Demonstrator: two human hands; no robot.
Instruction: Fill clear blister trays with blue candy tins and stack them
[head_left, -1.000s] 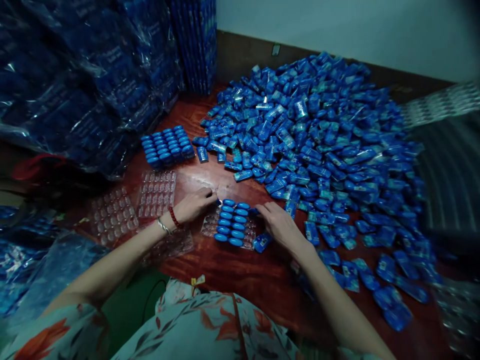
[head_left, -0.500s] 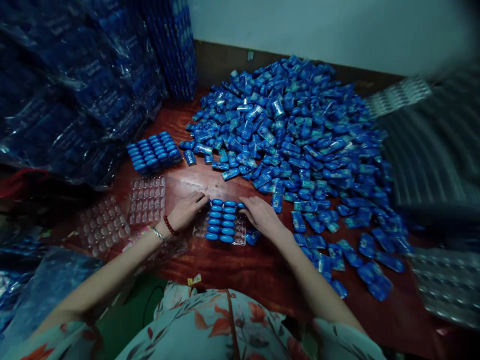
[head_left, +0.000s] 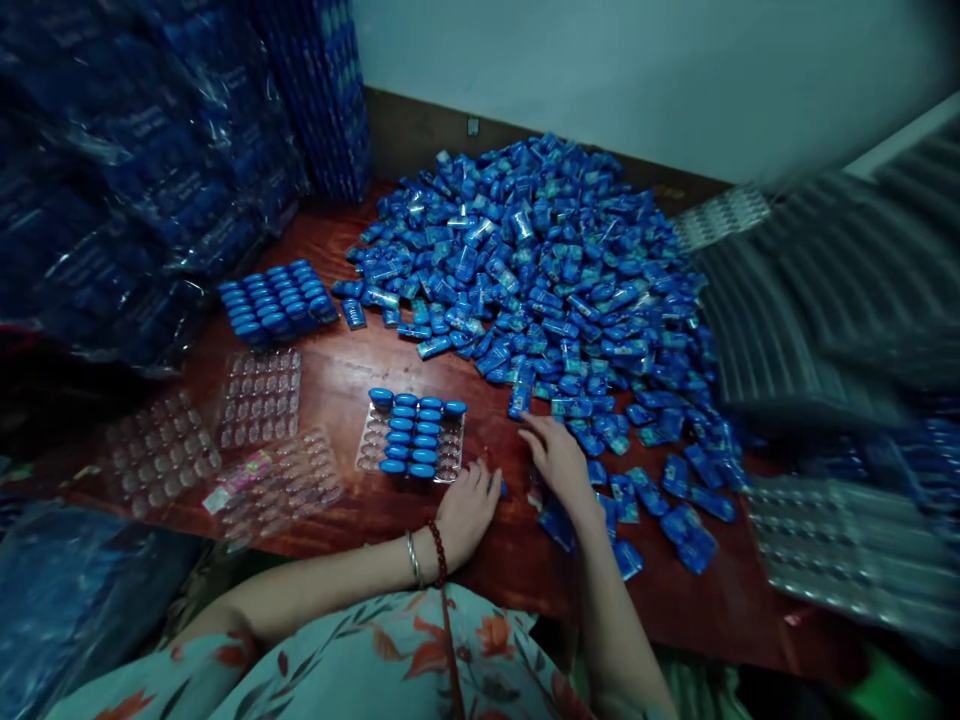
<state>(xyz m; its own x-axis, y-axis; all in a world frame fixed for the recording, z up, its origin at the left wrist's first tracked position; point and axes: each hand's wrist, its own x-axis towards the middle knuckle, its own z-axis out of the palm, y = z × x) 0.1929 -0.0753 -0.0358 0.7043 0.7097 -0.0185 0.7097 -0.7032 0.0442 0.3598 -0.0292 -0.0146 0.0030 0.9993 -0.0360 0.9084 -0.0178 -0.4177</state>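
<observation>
A clear plastic tray [head_left: 369, 452] lies in front of me with blue oval pieces [head_left: 414, 427] in it. They fill two middle columns, and one sits at each outer top corner. By the tray's lower right corner, my left hand [head_left: 466, 508] is low on the table, its fingers curled over a small blue packet [head_left: 503, 489], mostly hidden. Farther right, my right hand [head_left: 561, 465] is palm down with fingers bent and apart. Its fingertips are just below a blue packet [head_left: 521, 388] at the edge of the pile; nothing shows in its grasp.
A large heap of blue packets [head_left: 525, 260] spreads over the reddish table [head_left: 330, 375]. A filled tray [head_left: 277, 303] sits back left. Clear trays [head_left: 261, 400] and a pink wrapper [head_left: 238, 482] lie left. Wrapped stacks [head_left: 150, 180] rise behind; grey trays [head_left: 847, 550] are at right.
Both hands have left the tray's top edge. The left moved down and right to a packet below the tray; the right moved toward the heap. The view has shifted right.
</observation>
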